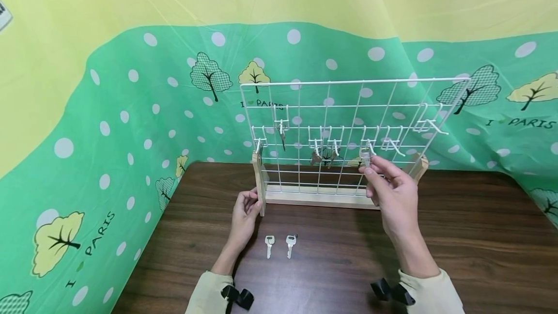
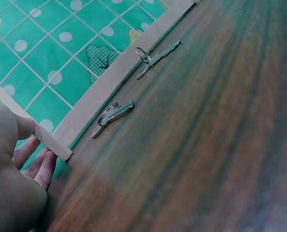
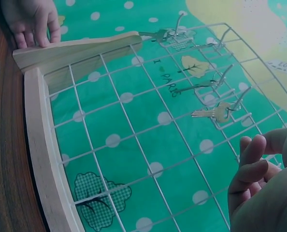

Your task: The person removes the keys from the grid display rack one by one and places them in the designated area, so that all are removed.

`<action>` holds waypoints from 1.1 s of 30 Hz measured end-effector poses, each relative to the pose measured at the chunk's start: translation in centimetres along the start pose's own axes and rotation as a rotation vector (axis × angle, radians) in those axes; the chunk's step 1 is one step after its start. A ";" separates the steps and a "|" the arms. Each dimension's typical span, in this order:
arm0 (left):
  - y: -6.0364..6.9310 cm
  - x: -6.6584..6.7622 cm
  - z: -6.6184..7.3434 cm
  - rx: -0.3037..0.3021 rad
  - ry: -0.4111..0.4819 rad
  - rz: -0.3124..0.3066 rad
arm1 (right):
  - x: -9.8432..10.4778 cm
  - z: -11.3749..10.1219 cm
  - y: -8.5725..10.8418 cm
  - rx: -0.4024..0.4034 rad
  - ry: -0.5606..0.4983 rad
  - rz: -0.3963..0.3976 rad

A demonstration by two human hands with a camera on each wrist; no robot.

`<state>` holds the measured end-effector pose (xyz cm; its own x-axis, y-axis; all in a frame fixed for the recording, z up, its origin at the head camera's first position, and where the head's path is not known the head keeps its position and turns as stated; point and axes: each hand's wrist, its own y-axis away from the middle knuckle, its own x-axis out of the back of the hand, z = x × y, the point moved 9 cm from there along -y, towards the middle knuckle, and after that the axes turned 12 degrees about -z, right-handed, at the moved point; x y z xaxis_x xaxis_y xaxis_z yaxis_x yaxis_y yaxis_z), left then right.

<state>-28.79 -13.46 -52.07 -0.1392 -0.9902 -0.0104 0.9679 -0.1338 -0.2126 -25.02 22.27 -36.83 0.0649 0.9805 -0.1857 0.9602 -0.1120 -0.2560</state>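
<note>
A white wire grid rack (image 1: 314, 173) with a pale wooden base (image 1: 318, 197) stands on the table. My left hand (image 1: 243, 219) holds the lower part of its left wooden side piece (image 2: 47, 137), thumb on one face and fingers behind. At a hook on the right half of the grid, my right hand (image 1: 394, 195) pinches a key (image 1: 365, 155) between thumb and fingertips. Whether its ring is over the hook I cannot tell; in the right wrist view the fingers (image 3: 252, 164) hide that key. Other keys hang left of it, including a brass-coloured one (image 3: 221, 112).
Two loose keys with rings, a left one (image 1: 270, 246) and a right one (image 1: 290, 246), lie on the dark wooden table (image 1: 331, 270) before the rack. White hooks (image 1: 394, 145) jut forward at the grid's right. Green and yellow patterned cloth (image 1: 144, 91) surrounds the table's back and left.
</note>
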 end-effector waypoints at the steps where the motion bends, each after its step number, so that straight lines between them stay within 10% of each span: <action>1: 0.0 0.0 0.0 -0.002 -0.002 0.000 | 0.0 0.0 0.0 0.002 -0.004 -0.004; 14: 0.0 0.1 0.1 -0.016 -0.010 0.000 | -0.9 -0.2 0.2 -0.011 -0.146 -0.116; 33: 0.0 0.0 -0.1 0.004 -0.004 0.011 | -0.8 -2.1 0.6 0.083 -0.182 -0.064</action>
<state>-28.79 -13.47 -52.14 -0.1279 -0.9917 -0.0089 0.9702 -0.1233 -0.2087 -23.88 21.73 -34.82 -0.0532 0.9414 -0.3329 0.9346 -0.0705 -0.3486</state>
